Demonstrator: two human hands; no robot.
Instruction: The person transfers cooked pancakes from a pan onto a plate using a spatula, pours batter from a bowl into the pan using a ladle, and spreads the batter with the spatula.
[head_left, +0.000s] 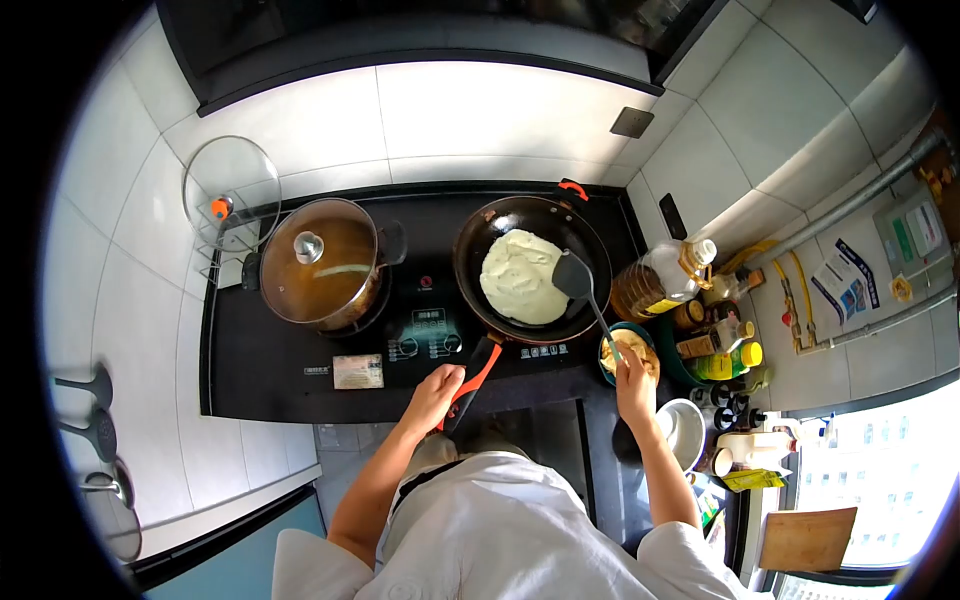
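A dark wok (478, 215) sits on the right side of the black cooktop, with a pale, thick spread of batter or dough (521, 277) in its bottom. My left hand (434, 398) is closed around the wok's orange and black handle (478, 371). In my right hand (635, 383) is the handle of a spatula (573, 276); its dark blade lies at the right edge of the pale spread. Just behind my right hand stands a teal-rimmed bowl (609, 372) with yellowish food (630, 350) in it, partly hidden by the hand.
A glass-lidded pot (318, 262) with brown contents is on the cooktop's left (250, 370). Another glass lid (232, 170) leans on a wall rack. Oil (660, 280), several bottles and a white bowl (681, 434) crowd the right counter. Utensils (102, 435) hang at left.
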